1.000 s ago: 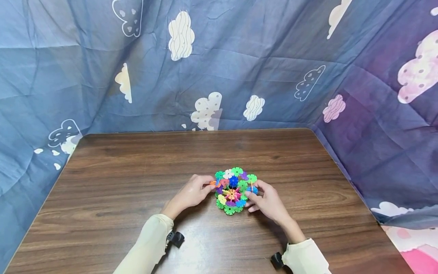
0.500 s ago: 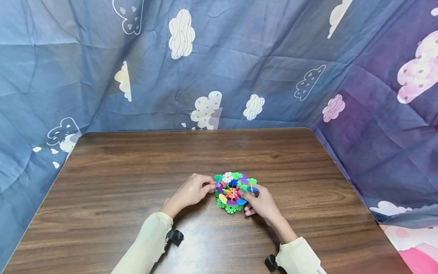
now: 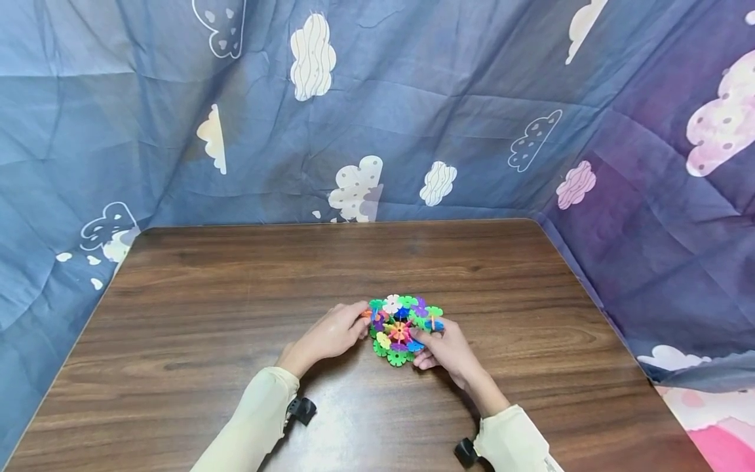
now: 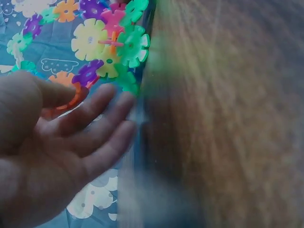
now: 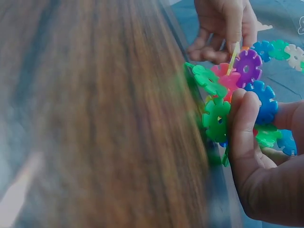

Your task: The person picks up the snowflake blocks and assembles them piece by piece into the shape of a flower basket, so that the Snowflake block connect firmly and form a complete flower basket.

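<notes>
A small basket-like build of interlocking plastic snowflake discs (image 3: 396,358) sits on the table between both hands. Green, yellow, purple, blue and pink discs form its body, and a raised loop of discs arches over the far side. My left hand (image 3: 333,333) pinches an orange disc (image 4: 76,97) at the left side between thumb and index finger, its other fingers loosely spread. On the right, my right hand (image 3: 451,354) grips the build's side. Its thumb lies near a blue disc (image 5: 263,102), while fingers curl around the near lower edge, hiding some discs.
The brown wood-grain table (image 3: 194,314) surrounds the build on all sides. Behind and to the right hangs a blue cloud-print cloth (image 3: 401,118). Black wrist cameras (image 3: 303,411) sit at both cream sleeves.
My right hand has shifted left, its thumb reaching further over the build and its fingers under the near edge. The far loop has tipped a little lower. My left hand keeps its pinch.
</notes>
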The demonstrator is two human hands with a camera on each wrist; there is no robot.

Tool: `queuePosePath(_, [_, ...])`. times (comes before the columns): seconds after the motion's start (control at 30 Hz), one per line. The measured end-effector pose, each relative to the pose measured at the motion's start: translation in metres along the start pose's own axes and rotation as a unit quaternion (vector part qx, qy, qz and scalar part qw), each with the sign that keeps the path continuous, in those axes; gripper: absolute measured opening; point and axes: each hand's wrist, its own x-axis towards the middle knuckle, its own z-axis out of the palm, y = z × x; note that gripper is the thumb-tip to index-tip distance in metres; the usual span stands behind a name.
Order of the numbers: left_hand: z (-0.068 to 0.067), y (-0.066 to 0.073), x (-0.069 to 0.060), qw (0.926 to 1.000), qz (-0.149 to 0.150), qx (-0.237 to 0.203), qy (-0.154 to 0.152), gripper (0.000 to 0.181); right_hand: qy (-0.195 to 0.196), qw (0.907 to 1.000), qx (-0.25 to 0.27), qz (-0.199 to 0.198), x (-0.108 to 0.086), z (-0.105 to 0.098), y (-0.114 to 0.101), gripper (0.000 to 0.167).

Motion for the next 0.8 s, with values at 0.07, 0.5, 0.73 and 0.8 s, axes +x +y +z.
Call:
queuePosePath(0.07, [0.0016, 0.0002, -0.0008, 0.9996, -0.015, -0.006, -0.023, 0.014, 0.0, 1.0, 0.0, -0.001, -0.0002, 0.0006, 0.0002, 0.031])
queuePosePath(0.5, [0.0014, 0.0011, 0.0008, 0.9959, -0.05, 0.037, -0.066, 0.014, -0.03, 0.9991, 0.02, -0.02, 0.0026, -0.0003, 0.0015, 0.032])
queuePosePath(0.73, [0.0043, -0.0023, 0.0006, 0.9963, -0.037, 0.037, -0.068, 0.019, -0.032, 0.9991, 0.016, -0.025, 0.0027, -0.0011, 0.0041, 0.03])
queuePosePath(0.8, [0.0042, -0.0039, 0.0007, 0.9965, -0.032, 0.022, -0.074, 0.019, -0.036, 0.999, 0.013, -0.025, 0.0022, -0.0018, 0.0052, 0.03])
